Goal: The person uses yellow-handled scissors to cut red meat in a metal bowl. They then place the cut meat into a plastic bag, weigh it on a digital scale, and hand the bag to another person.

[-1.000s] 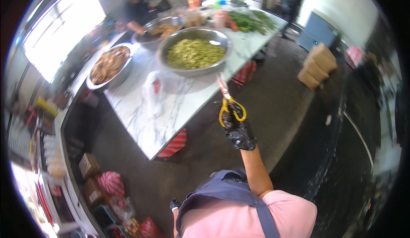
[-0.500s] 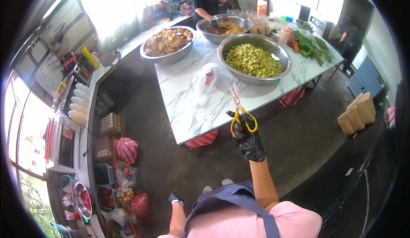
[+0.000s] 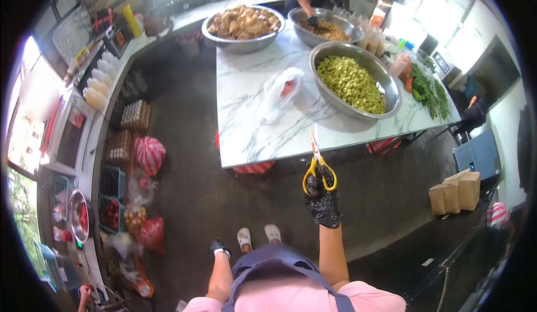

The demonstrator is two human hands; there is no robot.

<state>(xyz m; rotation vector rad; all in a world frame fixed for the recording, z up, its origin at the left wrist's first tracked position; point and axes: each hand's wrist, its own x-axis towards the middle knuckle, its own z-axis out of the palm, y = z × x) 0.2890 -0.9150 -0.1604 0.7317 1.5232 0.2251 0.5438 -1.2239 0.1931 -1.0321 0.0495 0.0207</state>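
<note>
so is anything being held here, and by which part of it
Scissors, held in the right hand by their yellow handles; nothing shows in the left hand.

Black-gloved right hand (image 3: 323, 204) holds yellow scissors (image 3: 317, 156), tips toward white table (image 3: 240, 94). Left hand (image 3: 218, 247), black-gloved too, hangs low near pale shoes (image 3: 244, 237). On table: plastic bag (image 3: 278, 95), big metal bowl (image 3: 387, 82) of green bits (image 3: 351, 85), leafy greens (image 3: 429, 95).

Scissors (image 3: 317, 156) near table (image 3: 243, 138), bag (image 3: 274, 100) atop
</note>
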